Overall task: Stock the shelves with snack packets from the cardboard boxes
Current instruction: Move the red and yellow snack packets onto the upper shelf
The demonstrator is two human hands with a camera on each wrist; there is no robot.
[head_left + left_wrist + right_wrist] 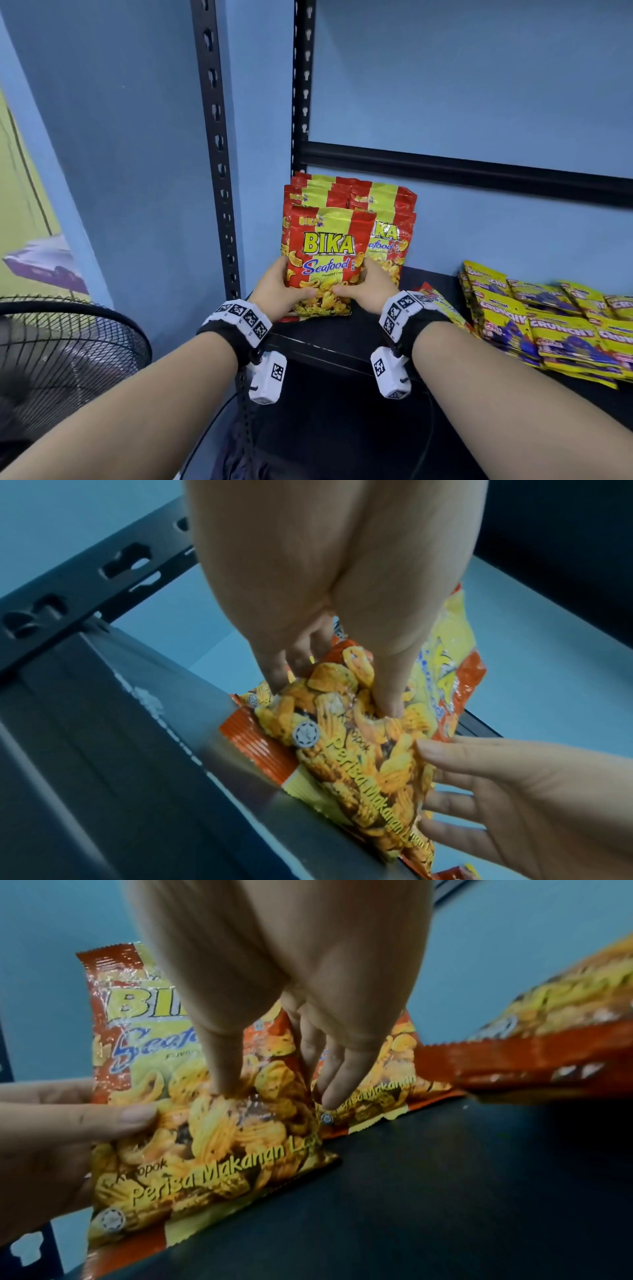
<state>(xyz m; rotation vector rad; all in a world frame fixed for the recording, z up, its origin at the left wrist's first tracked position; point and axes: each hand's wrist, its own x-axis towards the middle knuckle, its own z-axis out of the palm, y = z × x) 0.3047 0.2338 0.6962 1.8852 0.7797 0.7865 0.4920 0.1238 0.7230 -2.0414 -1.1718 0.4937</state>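
Note:
A red and yellow BIKA Seafood packet (329, 253) stands upright on the black shelf (346, 330), in front of a row of the same packets (387, 219) in the shelf's back left corner. My left hand (282, 289) grips its lower left side, thumb on the front and fingers behind. My right hand (364, 287) grips its lower right side the same way. In the left wrist view my left hand (332, 691) pinches the packet (359, 750). In the right wrist view my right hand (279, 1093) pinches the packet (222, 1137), its fingers between it and the packet behind.
Another BIKA packet (436, 298) lies flat just right of my right wrist. Several yellow and purple Crunchy packets (548, 325) lie piled on the shelf's right part. A slotted black upright (215, 137) rises on the left, with a fan (51, 359) below it.

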